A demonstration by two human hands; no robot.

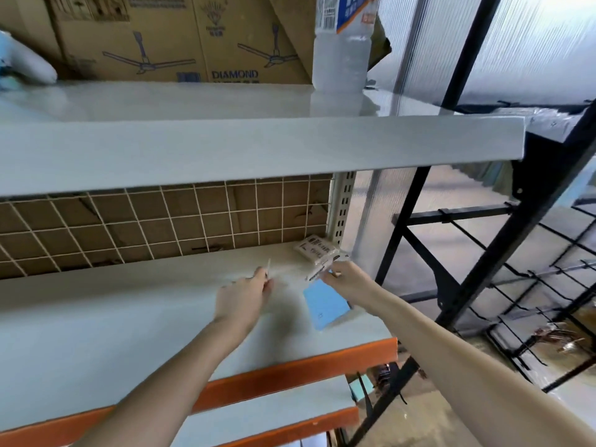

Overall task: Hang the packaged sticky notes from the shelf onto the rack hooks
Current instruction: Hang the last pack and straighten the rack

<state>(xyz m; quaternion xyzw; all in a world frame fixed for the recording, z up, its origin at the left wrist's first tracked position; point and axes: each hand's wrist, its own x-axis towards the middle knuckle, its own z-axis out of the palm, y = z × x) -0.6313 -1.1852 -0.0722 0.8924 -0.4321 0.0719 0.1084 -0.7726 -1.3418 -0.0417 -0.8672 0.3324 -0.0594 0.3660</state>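
While a blue sticky-note pack (325, 305) hangs over the shelf (129, 317) (right end), the right hand (345, 279) pinches its header card. Left hand (240, 301) pinches something thin, blurred. Another pack (317, 250) lies behind; black rack (548, 285) stands right.

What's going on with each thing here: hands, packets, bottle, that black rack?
Right hand: gripping a blue sticky-note packet by its header.
Left hand: pinching something thin and white, blurred.
Packet pile: lying at the shelf's back corner.
Water bottle: upright on the upper shelf.
Black rack: nearest hooks bare.
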